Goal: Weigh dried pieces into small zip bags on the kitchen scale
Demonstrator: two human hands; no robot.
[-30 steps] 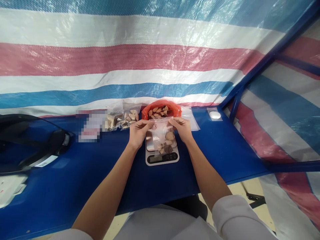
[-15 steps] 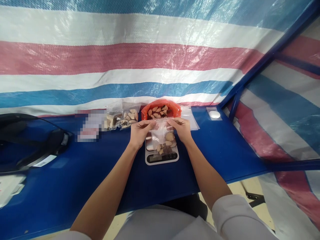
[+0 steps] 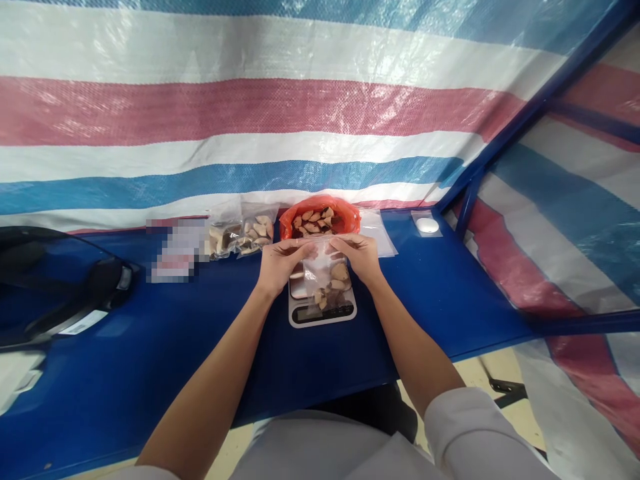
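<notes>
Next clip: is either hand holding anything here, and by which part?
Yes. The left hand and right hand both pinch a clear plastic bag along its top edge, between thumb and fingers.

Place: makeshift work booth
Walls: plastic sheet (image 3: 240, 110) in red, white and blue stripes, at back and right
Frame: blue bars (image 3: 535, 115) along the sheet's corner
Worktop: blue table (image 3: 125, 360) bearing a scale (image 3: 303, 316)
Goods: filled clear bags (image 3: 257, 233) beside an open red bag (image 3: 353, 217)
</notes>
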